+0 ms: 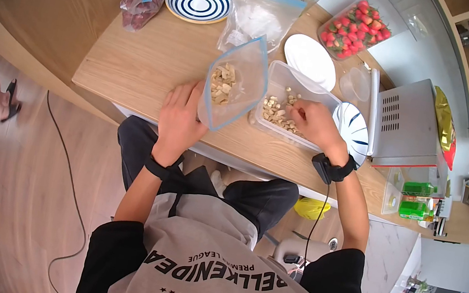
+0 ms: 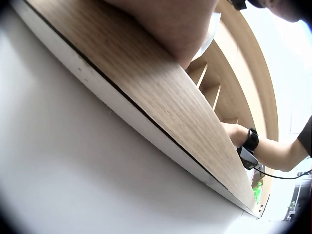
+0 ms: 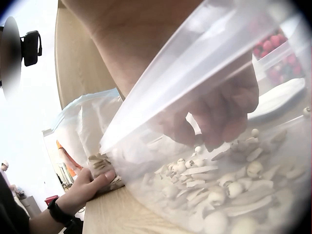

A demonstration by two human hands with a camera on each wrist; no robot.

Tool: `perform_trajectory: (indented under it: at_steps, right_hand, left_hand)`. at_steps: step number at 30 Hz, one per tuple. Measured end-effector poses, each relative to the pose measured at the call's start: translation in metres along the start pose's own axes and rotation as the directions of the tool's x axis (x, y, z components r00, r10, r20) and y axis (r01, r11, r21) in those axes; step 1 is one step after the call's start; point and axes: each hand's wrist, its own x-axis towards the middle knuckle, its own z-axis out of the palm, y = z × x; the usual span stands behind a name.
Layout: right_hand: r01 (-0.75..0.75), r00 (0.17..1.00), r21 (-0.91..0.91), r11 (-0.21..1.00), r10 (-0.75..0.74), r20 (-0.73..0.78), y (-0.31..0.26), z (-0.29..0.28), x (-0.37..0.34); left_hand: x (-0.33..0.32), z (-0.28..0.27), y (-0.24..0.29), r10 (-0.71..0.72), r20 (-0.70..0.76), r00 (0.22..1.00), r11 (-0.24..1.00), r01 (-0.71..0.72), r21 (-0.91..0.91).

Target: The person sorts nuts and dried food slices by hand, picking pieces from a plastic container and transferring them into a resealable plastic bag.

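My left hand (image 1: pixel 180 117) grips a clear zip bag (image 1: pixel 233 100) with a blue seal, its mouth spread wide. Pale dried slices (image 1: pixel 222 82) lie inside it. In the right wrist view the left thumb (image 3: pixel 103 180) presses against the bag's lower part. My right hand (image 1: pixel 314 124) reaches into a clear plastic box (image 1: pixel 276 73), fingers curled low over loose round lotus seeds (image 3: pixel 216 197) and more slices (image 3: pixel 250 202). A pale slice (image 3: pixel 193 123) shows between its thumb and fingers. The left wrist view shows mostly the table edge (image 2: pixel 146 109); the left fingers are hidden there.
Behind the box stand a white plate (image 1: pixel 309 61), a tub of strawberries (image 1: pixel 356 30) and another zip bag (image 1: pixel 261 17). A blue-ringed plate (image 1: pixel 199 1) and a bag of dark red pieces (image 1: pixel 145 4) are at the back left. A striped dish (image 1: pixel 351 129) touches the box's right side.
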Motion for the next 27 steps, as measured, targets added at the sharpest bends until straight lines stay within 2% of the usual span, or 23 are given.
perform_trajectory:
  at_steps: [2, 4, 8, 10, 14, 16, 17, 20, 22, 27]
  right_hand:
    - [-0.003, 1.000, -0.001, 1.000, 0.003, -0.029, 0.001, 0.000, 0.000]
    - [-0.030, 0.995, 0.126, 0.992, 0.042, -0.093, 0.001, 0.000, -0.001]
    - [-0.065, 0.977, 0.152, 0.986, 0.094, -0.194, -0.008, -0.009, 0.000]
    - [-0.001, 0.951, 0.174, 0.985, 0.055, -0.305, -0.013, -0.012, 0.001]
    - [0.035, 0.934, 0.147, 0.989, 0.020, -0.357, -0.004, -0.008, 0.003]
    - [-0.017, 0.965, 0.181, 0.983, 0.064, -0.256, 0.000, -0.006, 0.003]
    - [-0.017, 0.965, 0.181, 0.983, 0.064, -0.256, 0.005, -0.002, 0.002]
    - [0.064, 0.977, 0.261, 0.963, -0.008, -0.211, 0.014, 0.007, 0.002]
    - [0.013, 1.000, 0.179, 0.984, -0.013, 0.000, 0.012, 0.006, 0.001]
    - [0.020, 0.996, 0.139, 0.990, -0.032, 0.083, 0.018, 0.017, 0.005]
  left_hand:
    - [0.000, 0.001, -0.001, -0.001, 0.002, 1.000, 1.000, 0.001, 0.001]
    - [0.000, 0.001, -0.002, -0.001, 0.005, 1.000, 1.000, 0.001, 0.004]
    - [0.001, 0.000, 0.000, 0.001, 0.000, 1.000, 1.000, -0.001, 0.001]
    - [0.001, 0.001, 0.000, 0.002, -0.003, 1.000, 1.000, -0.002, -0.001]
    - [0.000, 0.001, 0.000, 0.007, -0.010, 1.000, 1.000, -0.007, 0.006]
    - [0.001, 0.001, 0.000, 0.012, -0.019, 1.000, 1.000, -0.012, 0.005]
    - [0.001, 0.001, 0.000, 0.012, -0.017, 1.000, 1.000, -0.012, 0.002]
    - [0.001, 0.000, 0.000, 0.008, -0.011, 1.000, 1.000, -0.008, -0.001]
    - [0.001, 0.001, 0.000, 0.006, -0.009, 1.000, 1.000, -0.006, -0.003]
    - [0.000, 0.002, -0.001, 0.009, -0.012, 1.000, 1.000, -0.009, 0.002]
